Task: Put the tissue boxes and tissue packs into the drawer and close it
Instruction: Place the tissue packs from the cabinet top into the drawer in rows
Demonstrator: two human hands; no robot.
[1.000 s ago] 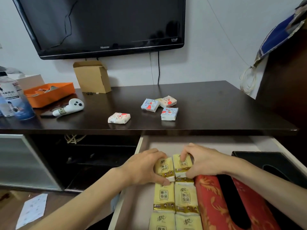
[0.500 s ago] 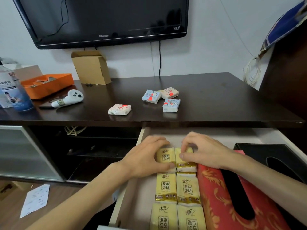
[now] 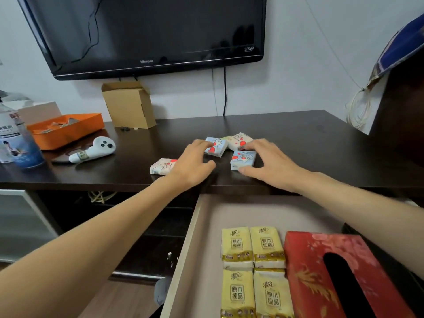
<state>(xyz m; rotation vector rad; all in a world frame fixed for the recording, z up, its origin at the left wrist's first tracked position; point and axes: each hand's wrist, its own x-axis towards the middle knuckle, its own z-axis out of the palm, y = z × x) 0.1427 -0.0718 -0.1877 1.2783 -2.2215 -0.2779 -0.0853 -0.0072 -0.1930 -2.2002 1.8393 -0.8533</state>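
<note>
Several small white-blue tissue packs lie on the dark tabletop (image 3: 298, 143). My left hand (image 3: 195, 164) is spread over it, fingertips on one blue pack (image 3: 216, 146), with another pack (image 3: 160, 166) just left of the wrist. My right hand (image 3: 268, 161) has fingers and thumb around a blue pack (image 3: 243, 159); a cream pack (image 3: 241, 141) lies behind. The drawer (image 3: 199, 249) below is open and holds yellow tissue packs (image 3: 251, 246) in rows, a red tissue box (image 3: 321, 271) and a black box, mostly hidden by my right arm.
On the left of the tabletop are a white handheld device (image 3: 94, 152), an orange tray (image 3: 66, 129), a spray bottle (image 3: 16, 143) and a cardboard box (image 3: 128, 104). A TV (image 3: 149, 33) hangs above. An open shelf bay lies left of the drawer.
Both hands left the yellow packs in the drawer and moved up onto the tabletop, landing on the small blue packs. The view tilted down and closer.
</note>
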